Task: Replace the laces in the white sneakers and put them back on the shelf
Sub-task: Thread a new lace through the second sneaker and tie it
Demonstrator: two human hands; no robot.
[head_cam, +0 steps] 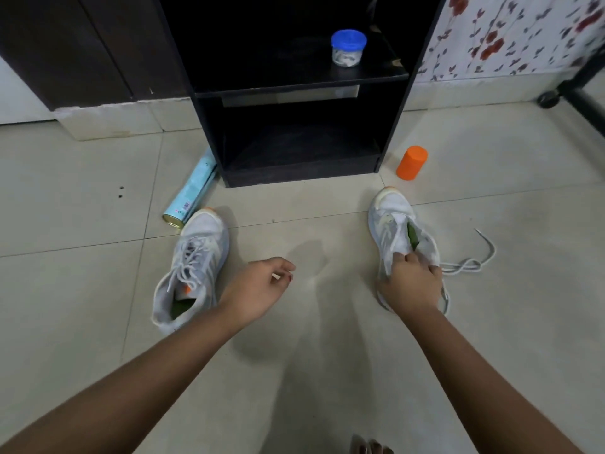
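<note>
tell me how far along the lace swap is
Done: the right-side sneaker shows no lace, with a lace loose on the floor beside it. In hand: the right hand grips that sneaker's collar; the left hand holds nothing. Left: the left-side sneaker is still laced, no lace is rethreaded, and both shoes sit on the floor, not on the shelf.

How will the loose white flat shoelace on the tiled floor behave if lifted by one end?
The white shoelace is probably floppy: it lies in slack loops. Likely very light, being thin. It may drag against the unlaced white sneaker that the right hand grips.
</note>
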